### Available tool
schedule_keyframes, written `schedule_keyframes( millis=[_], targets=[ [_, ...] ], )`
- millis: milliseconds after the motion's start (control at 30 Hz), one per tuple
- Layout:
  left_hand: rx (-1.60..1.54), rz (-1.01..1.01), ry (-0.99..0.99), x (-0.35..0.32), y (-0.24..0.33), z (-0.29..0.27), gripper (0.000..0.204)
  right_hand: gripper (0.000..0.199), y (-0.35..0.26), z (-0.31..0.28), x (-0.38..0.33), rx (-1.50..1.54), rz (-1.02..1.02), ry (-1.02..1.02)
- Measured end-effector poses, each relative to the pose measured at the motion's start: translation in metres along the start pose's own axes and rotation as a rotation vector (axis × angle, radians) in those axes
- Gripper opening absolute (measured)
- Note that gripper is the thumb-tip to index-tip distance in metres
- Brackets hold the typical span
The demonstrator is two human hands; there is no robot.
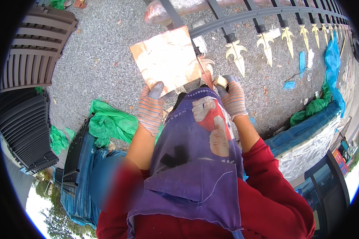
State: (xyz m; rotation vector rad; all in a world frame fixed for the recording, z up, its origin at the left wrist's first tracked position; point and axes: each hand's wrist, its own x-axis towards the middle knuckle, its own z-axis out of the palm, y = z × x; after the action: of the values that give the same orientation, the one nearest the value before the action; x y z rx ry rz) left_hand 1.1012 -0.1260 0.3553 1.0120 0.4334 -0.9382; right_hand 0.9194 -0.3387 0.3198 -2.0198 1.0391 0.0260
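My left hand, in a striped glove, pinches the lower left edge of a shiny copper-coloured square sheet between thumb and fingers. The sheet lies against the end of a dark metal railing. At its right edge a reddish, copper-toned spear-shaped finial points toward me. My right hand, gloved alike, closes on a small pale block beside that finial's tip; its exact kind is unclear. Further right, several gold spear finials cap the other dark bars.
Dark slatted panels are stacked at the left. Green plastic sheeting lies near my left forearm. A blue-and-white wrapped bundle is at the right. Scraps of blue plastic litter the grey ground. I wear a purple apron.
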Motion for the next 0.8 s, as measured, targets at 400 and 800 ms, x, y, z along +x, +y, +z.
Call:
schedule_keyframes(
  millis=[400, 800],
  targets=[
    [0.916, 0.229, -0.035, 0.009, -0.063, 0.033, 0.007, 0.028, -0.078, -0.032, 0.022, 0.327, -0.310, 0.227],
    [0.559, 0.021, 0.028, -0.012, -0.060, 0.079, 0.006, 0.018, -0.061, -0.024, 0.010, 0.292, -0.302, 0.135]
  ],
)
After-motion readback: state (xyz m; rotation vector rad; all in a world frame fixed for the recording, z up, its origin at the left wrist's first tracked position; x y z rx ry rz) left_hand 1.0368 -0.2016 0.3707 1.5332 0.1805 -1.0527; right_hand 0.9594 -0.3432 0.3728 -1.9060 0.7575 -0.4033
